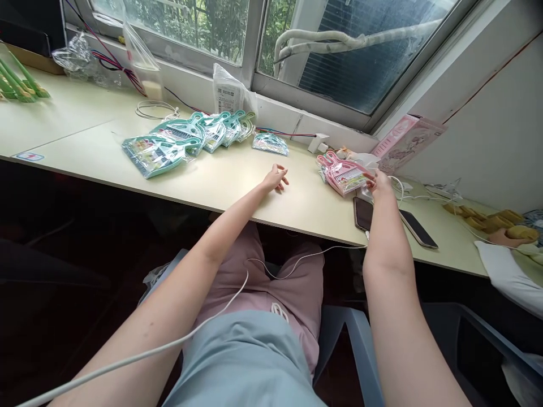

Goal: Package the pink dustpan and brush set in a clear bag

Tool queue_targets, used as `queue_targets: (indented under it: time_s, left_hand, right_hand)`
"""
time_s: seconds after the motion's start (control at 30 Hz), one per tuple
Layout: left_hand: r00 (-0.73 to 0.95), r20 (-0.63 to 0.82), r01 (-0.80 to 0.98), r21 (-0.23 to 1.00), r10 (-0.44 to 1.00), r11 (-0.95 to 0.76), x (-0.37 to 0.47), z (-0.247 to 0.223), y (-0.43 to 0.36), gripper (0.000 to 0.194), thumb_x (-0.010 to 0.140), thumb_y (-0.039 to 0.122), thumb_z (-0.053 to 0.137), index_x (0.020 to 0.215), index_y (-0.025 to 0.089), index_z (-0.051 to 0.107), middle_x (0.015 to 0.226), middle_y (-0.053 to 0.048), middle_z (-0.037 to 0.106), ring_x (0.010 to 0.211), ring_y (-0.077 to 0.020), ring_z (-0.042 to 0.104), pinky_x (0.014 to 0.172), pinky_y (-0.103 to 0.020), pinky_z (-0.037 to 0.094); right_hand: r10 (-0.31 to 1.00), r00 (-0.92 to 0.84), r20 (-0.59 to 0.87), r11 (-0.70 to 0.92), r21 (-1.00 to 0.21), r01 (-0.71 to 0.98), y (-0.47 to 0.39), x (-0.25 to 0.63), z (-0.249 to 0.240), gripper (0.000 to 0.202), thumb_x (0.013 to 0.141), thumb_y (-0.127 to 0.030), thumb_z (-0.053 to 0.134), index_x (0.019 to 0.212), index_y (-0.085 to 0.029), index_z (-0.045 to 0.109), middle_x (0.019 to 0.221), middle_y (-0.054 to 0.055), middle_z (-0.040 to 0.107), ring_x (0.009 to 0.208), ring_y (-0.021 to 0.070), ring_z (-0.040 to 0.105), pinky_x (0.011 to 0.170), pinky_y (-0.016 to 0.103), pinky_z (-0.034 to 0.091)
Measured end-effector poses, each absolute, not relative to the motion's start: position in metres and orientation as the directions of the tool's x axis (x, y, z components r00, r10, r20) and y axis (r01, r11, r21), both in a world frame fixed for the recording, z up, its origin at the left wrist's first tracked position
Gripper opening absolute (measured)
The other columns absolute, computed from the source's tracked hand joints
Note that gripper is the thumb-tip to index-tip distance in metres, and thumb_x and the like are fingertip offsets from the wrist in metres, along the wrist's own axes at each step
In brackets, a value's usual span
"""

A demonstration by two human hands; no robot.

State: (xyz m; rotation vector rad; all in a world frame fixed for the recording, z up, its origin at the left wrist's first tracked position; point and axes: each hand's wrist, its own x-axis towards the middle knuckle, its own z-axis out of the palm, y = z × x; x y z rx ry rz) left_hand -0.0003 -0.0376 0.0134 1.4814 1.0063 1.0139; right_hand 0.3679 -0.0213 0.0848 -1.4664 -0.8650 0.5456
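Observation:
My left hand is held low over the desk with its fingers apart and slightly curled, nothing in it. At the right, my right hand grips the edge of a pink dustpan-and-brush set in clear plastic wrap. That set lies on a small stack, with a teal edge peeking out beneath. One teal dustpan-and-brush set lies flat beyond my left hand. Several more wrapped teal sets overlap in a row to the left, a pale green one at the end.
Two phones and white cables lie under and beside my right forearm. A pink box leans by the wall near a white plug adapter. Farther right, a co-worker's hand holds yellow pieces. A plastic bag stands at the window.

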Motion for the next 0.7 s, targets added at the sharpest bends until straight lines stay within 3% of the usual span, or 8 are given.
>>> queue_targets:
  time_s: [0.13, 0.23, 0.33, 0.5, 0.57, 0.63, 0.7]
  left_hand:
    - [0.293, 0.075, 0.121, 0.986, 0.953, -0.115, -0.001, 0.012, -0.035, 0.039, 0.099, 0.051, 0.039, 0.122, 0.020, 0.035, 0.085, -0.005, 0.068, 0.052, -0.0110, 0.057, 0.057, -0.025, 0.048]
    - [0.304, 0.075, 0.149, 0.981, 0.950, -0.125, -0.002, 0.011, -0.033, 0.036, 0.099, 0.048, 0.041, 0.119, 0.019, 0.037, 0.085, -0.005, 0.068, 0.053, -0.0105, 0.057, 0.057, -0.025, 0.048]
    - [0.309, 0.073, 0.162, 0.978, 0.948, -0.128, -0.004, 0.011, -0.034, 0.027, 0.099, 0.040, 0.042, 0.115, 0.018, 0.040, 0.083, -0.004, 0.067, 0.053, -0.0098, 0.058, 0.057, -0.023, 0.048]
    - [0.275, 0.104, 0.249, 0.953, 0.956, -0.175, -0.003, 0.008, -0.030, 0.022, 0.098, 0.031, 0.042, 0.115, 0.018, 0.043, 0.090, -0.006, 0.067, 0.055, -0.0111, 0.059, 0.056, -0.026, 0.049]
    - [0.235, 0.169, 0.365, 0.897, 0.957, -0.249, -0.003, 0.006, -0.020, 0.023, 0.096, 0.027, 0.042, 0.117, 0.017, 0.046, 0.102, -0.011, 0.066, 0.069, -0.0148, 0.064, 0.065, -0.030, 0.054]
    - [0.215, 0.282, 0.544, 0.761, 0.935, -0.354, -0.006, 0.004, -0.002, 0.027, 0.094, 0.023, 0.042, 0.119, 0.015, 0.050, 0.117, -0.015, 0.063, 0.098, -0.0206, 0.066, 0.087, -0.037, 0.054]
    - [0.285, 0.364, 0.713, 0.539, 0.887, -0.449, -0.016, 0.002, 0.023, 0.035, 0.092, 0.022, 0.044, 0.126, 0.013, 0.052, 0.135, -0.019, 0.055, 0.130, -0.0262, 0.050, 0.111, -0.042, 0.040]
  right_hand:
    - [0.721, 0.674, 0.161, 0.217, -0.976, 0.001, -0.020, 0.346, 0.092, 0.019, 0.091, -0.021, 0.054, 0.110, -0.021, 0.055, 0.087, 0.002, 0.066, 0.042, 0.0013, 0.038, 0.043, 0.019, 0.027]
    - [0.797, 0.551, 0.248, 0.290, -0.957, 0.011, -0.019, 0.310, 0.084, 0.035, 0.083, -0.023, 0.063, 0.117, -0.021, 0.054, 0.082, -0.003, 0.062, 0.044, 0.0022, 0.038, 0.041, 0.017, 0.027]
    - [0.858, 0.384, 0.342, 0.326, -0.939, 0.110, -0.021, 0.263, 0.062, 0.040, 0.077, -0.026, 0.065, 0.115, -0.021, 0.055, 0.077, -0.005, 0.059, 0.046, 0.0033, 0.039, 0.043, 0.017, 0.029]
    - [0.916, 0.152, 0.371, 0.346, -0.923, 0.168, -0.028, 0.194, 0.020, 0.034, 0.072, -0.028, 0.061, 0.105, -0.020, 0.060, 0.077, -0.004, 0.058, 0.049, 0.0050, 0.044, 0.045, 0.019, 0.035]
    - [0.940, 0.136, 0.313, 0.287, -0.940, 0.185, -0.030, 0.182, 0.010, 0.030, 0.071, -0.028, 0.058, 0.100, -0.020, 0.063, 0.074, -0.004, 0.056, 0.048, 0.0050, 0.045, 0.044, 0.019, 0.034]
    - [0.950, 0.124, 0.286, 0.257, -0.945, 0.204, -0.032, 0.177, 0.005, 0.028, 0.070, -0.028, 0.059, 0.095, -0.019, 0.065, 0.078, -0.003, 0.059, 0.051, 0.0058, 0.049, 0.045, 0.019, 0.034]
    - [0.948, 0.126, 0.293, 0.261, -0.940, 0.220, -0.034, 0.178, 0.003, 0.027, 0.067, -0.026, 0.061, 0.093, -0.019, 0.067, 0.085, 0.000, 0.064, 0.057, 0.0080, 0.055, 0.046, 0.020, 0.036]
